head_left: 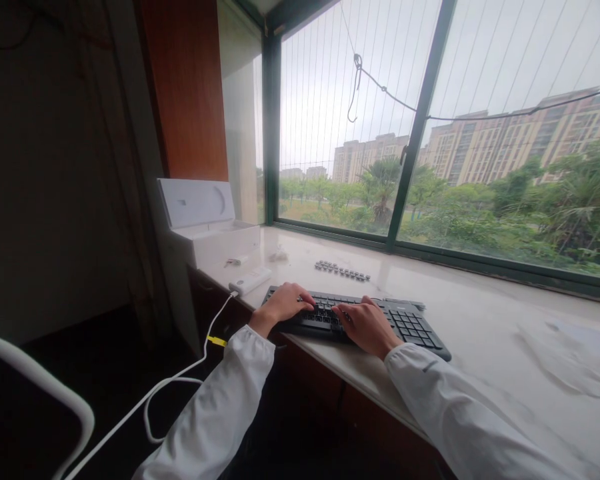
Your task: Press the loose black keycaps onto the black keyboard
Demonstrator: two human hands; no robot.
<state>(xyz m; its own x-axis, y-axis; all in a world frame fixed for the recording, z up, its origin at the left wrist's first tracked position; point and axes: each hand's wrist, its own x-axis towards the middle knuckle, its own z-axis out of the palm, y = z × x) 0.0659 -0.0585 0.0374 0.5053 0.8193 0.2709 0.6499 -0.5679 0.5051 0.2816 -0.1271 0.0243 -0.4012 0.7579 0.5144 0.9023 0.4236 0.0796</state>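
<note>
A black keyboard (pixel 413 327) lies at the front edge of the marble-patterned sill, its number pad to the right. Around its middle, several keycaps are off and the bare key seats (pixel 313 318) show. My left hand (pixel 285 303) rests over the left part, fingers bent, with thumb and fingertips close together at the keys. From the right, my right hand (pixel 367 325) reaches in, its fingertips drawn together on the middle keys. Anything small between the fingertips of either hand is too hidden to name. Behind the keyboard, loose keycaps (pixel 341 270) stand in two rows.
An open white box (pixel 220 243) stands at the left end of the sill. Near it lie a white power bank-like block (pixel 250 281) with a white cable (pixel 207 340) hanging down, and a small metallic item (pixel 235 262). Clear plastic wrapping (pixel 575 353) lies on the right, below the window.
</note>
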